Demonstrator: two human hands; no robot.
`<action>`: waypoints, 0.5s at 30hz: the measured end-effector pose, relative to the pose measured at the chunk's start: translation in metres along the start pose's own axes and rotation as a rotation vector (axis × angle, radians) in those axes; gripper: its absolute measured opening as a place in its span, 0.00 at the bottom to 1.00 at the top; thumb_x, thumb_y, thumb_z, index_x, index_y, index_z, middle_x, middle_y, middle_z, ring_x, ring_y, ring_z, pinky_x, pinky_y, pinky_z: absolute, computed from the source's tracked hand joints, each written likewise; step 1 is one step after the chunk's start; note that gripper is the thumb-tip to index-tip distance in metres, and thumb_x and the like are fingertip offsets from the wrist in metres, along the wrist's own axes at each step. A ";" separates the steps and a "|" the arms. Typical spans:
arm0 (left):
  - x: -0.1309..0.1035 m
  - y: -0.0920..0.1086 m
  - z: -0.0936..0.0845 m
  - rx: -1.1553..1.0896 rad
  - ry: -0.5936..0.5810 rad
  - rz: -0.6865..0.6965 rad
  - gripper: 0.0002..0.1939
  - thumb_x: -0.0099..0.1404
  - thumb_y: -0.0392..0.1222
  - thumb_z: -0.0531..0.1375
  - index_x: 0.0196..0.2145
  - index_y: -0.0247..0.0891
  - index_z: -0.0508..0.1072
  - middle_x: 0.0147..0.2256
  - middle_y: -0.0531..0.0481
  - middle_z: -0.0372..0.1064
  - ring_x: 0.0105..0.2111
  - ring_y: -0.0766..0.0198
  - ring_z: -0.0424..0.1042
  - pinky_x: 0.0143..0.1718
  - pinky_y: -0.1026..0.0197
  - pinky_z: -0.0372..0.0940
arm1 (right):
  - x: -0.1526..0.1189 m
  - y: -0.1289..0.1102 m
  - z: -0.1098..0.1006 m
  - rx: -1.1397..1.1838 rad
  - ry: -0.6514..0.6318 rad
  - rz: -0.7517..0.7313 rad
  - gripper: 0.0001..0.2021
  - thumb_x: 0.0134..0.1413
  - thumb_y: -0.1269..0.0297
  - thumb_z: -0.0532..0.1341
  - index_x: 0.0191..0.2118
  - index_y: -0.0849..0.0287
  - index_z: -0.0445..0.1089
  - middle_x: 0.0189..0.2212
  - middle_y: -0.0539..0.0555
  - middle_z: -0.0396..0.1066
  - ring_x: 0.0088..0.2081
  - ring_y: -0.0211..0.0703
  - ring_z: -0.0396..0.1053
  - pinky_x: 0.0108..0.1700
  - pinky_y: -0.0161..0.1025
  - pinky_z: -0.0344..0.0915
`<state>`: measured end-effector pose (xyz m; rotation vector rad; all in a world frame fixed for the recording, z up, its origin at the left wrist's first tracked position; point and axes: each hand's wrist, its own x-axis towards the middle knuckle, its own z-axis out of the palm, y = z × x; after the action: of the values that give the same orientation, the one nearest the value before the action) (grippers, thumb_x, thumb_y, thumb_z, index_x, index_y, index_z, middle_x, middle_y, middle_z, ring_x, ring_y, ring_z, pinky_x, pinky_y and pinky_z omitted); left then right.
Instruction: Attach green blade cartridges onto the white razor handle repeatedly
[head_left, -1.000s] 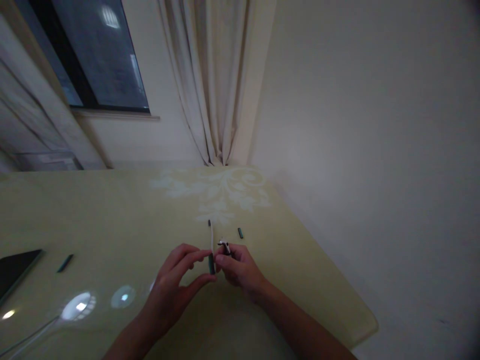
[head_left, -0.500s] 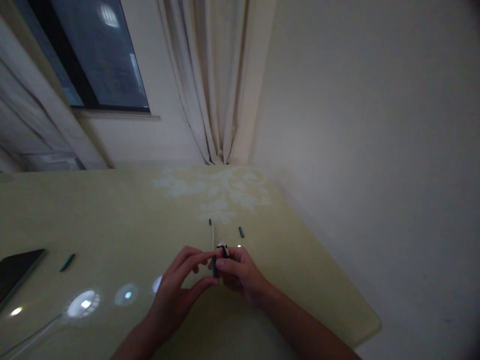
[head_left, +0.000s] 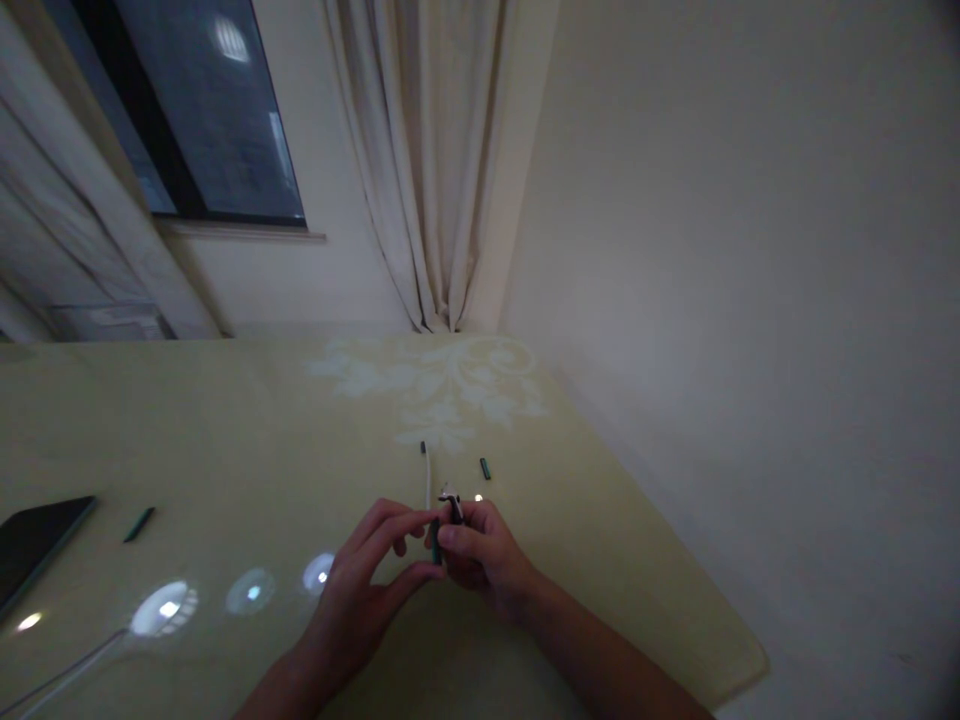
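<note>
Between its thumb below and fingertips above, my left hand (head_left: 371,565) pinches a small dark green bar (head_left: 436,545), held upright. My right hand (head_left: 487,555) is closed, with its thumb against the right side of that bar. A small black and silver thing (head_left: 452,503) sticks up from the right fingers; its lower part is hidden and I cannot make out its kind. Just beyond the hands, a thin white stick or cord (head_left: 428,475) with a dark end (head_left: 423,447) shows on the table. Another short dark green piece (head_left: 485,468) lies to its right.
On the pale yellow table (head_left: 247,430), a dark flat device (head_left: 41,545) sits at the left edge, with a dark green piece (head_left: 139,524) beside it. A curtain (head_left: 427,170) and a wall (head_left: 712,300) stand behind and right. Lamp reflections mark the tabletop.
Both hands have shifted very slightly right and down in view, along with a small camera movement. Their grips look the same.
</note>
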<state>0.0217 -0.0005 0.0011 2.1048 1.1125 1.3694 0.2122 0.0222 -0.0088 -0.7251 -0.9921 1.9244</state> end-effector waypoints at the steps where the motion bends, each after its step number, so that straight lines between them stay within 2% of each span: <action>1: 0.000 0.000 0.000 -0.006 0.002 -0.003 0.18 0.69 0.52 0.69 0.56 0.53 0.78 0.39 0.52 0.74 0.32 0.63 0.73 0.36 0.62 0.74 | 0.000 0.001 0.000 0.002 0.005 -0.001 0.22 0.46 0.49 0.78 0.36 0.63 0.78 0.17 0.41 0.60 0.16 0.27 0.47 0.18 0.31 0.40; 9: -0.001 -0.001 0.004 -0.034 0.009 -0.023 0.17 0.69 0.50 0.69 0.55 0.52 0.78 0.39 0.51 0.73 0.33 0.62 0.73 0.36 0.62 0.73 | 0.001 -0.001 0.003 -0.005 0.015 0.011 0.23 0.44 0.47 0.78 0.35 0.62 0.77 0.16 0.40 0.57 0.15 0.27 0.45 0.19 0.32 0.39; 15: -0.001 -0.001 0.005 -0.050 0.006 -0.015 0.18 0.70 0.50 0.68 0.56 0.53 0.77 0.40 0.51 0.73 0.33 0.63 0.73 0.37 0.62 0.73 | 0.003 0.002 0.000 0.013 0.012 -0.018 0.23 0.45 0.47 0.78 0.36 0.62 0.77 0.17 0.41 0.59 0.16 0.28 0.47 0.19 0.32 0.40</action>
<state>0.0257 0.0002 -0.0025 2.0539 1.0834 1.3834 0.2097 0.0236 -0.0109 -0.7170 -0.9747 1.9073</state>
